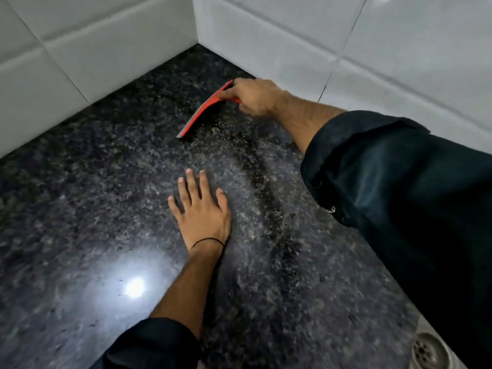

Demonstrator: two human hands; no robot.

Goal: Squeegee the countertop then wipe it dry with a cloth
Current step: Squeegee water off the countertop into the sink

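A red squeegee (200, 113) with a dark rubber edge rests blade-down on the dark speckled granite countertop (93, 195), near the far corner. My right hand (255, 95) is closed around its handle, arm stretched out from the right in a dark sleeve. My left hand (202, 209) lies flat on the counter in the middle, fingers spread, holding nothing. A thin black band circles its wrist. Wet streaks run across the stone between the two hands. No cloth is in view.
White tiled walls (80, 49) meet in a corner behind the squeegee and close the counter at the back and right. A metal sink drain (428, 351) shows at the bottom right. A bright light reflection (134, 287) sits on the counter near my left forearm.
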